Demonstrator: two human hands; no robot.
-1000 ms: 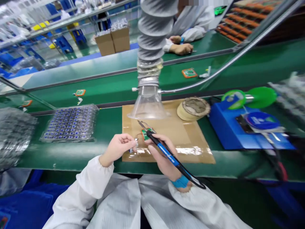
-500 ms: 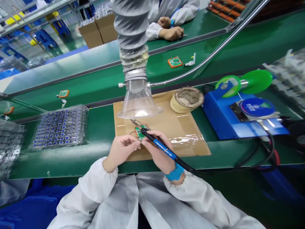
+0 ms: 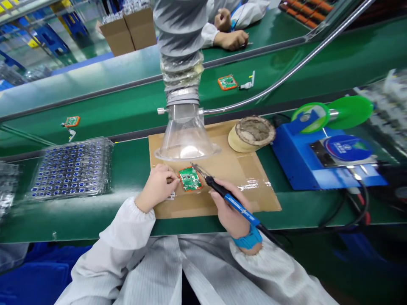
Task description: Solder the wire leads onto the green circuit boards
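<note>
Green bench [image 3: 133, 165] w/ cardboard mat [image 3: 248, 186] ctr, clear parts tray [image 3: 70, 168] L, blue station [image 3: 295, 165] R

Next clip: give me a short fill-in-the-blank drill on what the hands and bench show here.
The right hand holds a soldering iron with a ____ handle.
The green circuit board lies on a sheet of ____.
The board's rim is ____.
The tray of small blue parts lies nearest the ____ hand.
Missing words: blue; cardboard; orange; left.
</note>
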